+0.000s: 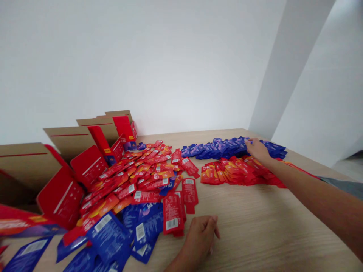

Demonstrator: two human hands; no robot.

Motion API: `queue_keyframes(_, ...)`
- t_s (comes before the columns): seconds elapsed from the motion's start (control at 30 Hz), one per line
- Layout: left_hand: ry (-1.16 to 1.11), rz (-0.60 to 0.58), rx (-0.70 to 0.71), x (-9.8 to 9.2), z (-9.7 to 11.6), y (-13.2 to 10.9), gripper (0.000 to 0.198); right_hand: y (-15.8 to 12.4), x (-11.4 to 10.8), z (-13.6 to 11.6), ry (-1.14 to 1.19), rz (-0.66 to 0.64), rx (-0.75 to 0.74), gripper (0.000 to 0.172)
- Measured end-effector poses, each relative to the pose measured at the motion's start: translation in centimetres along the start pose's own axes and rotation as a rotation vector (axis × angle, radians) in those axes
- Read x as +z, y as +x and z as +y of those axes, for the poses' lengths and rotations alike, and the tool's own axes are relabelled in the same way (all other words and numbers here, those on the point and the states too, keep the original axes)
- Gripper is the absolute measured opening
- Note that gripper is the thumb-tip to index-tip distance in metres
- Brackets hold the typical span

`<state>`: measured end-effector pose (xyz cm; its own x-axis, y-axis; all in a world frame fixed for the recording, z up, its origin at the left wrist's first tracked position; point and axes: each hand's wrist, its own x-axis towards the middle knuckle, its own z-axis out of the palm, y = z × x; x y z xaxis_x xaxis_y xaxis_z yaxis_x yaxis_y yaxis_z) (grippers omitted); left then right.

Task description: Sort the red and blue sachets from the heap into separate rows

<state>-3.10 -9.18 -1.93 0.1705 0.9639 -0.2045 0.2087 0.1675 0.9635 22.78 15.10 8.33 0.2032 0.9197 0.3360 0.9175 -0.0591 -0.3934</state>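
Observation:
My right hand reaches across to a long row of overlapping blue sachets at the back right. Its fingers are pinched together on a blue sachet at the top of that row. My left hand rests on the table with curled fingers, and nothing shows in it. Just left of it lie red sachets with barcodes facing up. A row of overlapping red-orange sachets stretches below my right hand and forearm.
A big loose heap of red sachets spreads over the left of the table. Several blue sachets lie in front of it. Open red and brown cardboard boxes line the left side. A white wall stands behind.

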Motion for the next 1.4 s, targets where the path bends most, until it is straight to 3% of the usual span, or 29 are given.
queue_keyframes(0.07,-0.024,0.013,0.002,-0.1,0.3,-0.1,0.061,-3.2,1.1,-2.9,0.025,-0.097,-0.148,0.035)
queue_keyframes(0.27,-0.052,0.161,0.086,-0.3,0.0,-0.6,0.050,-16.2,6.1,-13.8,0.146,-0.469,-0.763,0.020)
queue_keyframes(0.37,0.032,0.161,0.127,-0.4,-0.6,-2.1,0.044,-19.5,7.7,-17.7,0.160,-0.475,-0.909,0.028)
queue_keyframes(0.47,0.088,0.137,0.144,-0.9,-1.3,-4.3,0.040,-20.0,8.6,-19.7,0.139,-0.416,-0.951,0.038)
queue_keyframes(0.57,0.031,0.183,0.093,-1.4,-1.7,-6.0,0.043,-20.1,9.0,-20.5,0.131,-0.350,-0.954,0.041)
queue_keyframes(0.73,-0.157,0.339,0.074,-2.5,-1.5,-6.3,0.047,-21.3,8.0,-21.3,0.176,-0.221,-0.921,0.023)
queue_keyframes(0.93,-0.232,0.594,0.279,-4.0,-1.3,-5.8,0.032,-21.9,3.4,-19.7,0.262,-0.082,-0.790,0.030)
queue_keyframes(1.03,-0.196,0.669,0.359,-3.3,-1.3,-5.8,0.052,-23.1,1.0,-18.1,0.368,-0.117,-0.656,0.020)
queue_keyframes(1.13,-0.205,0.605,0.366,-2.1,-1.2,-5.8,0.079,-25.4,-0.6,-17.3,0.496,-0.255,-0.584,0.008)
queue_keyframes(1.2,-0.256,0.542,0.343,-1.8,-1.1,-5.9,0.080,-27.1,-1.4,-17.2,0.553,-0.342,-0.560,0.007)
queue_keyframes(1.33,-0.292,0.475,0.359,-2.1,-0.9,-6.2,0.049,-29.3,-2.6,-17.1,0.664,-0.531,-0.601,0.009)
queue_keyframes(1.4,-0.274,0.447,0.352,-2.3,-0.8,-6.4,0.035,-29.3,-2.5,-16.4,0.683,-0.484,-0.636,0.012)
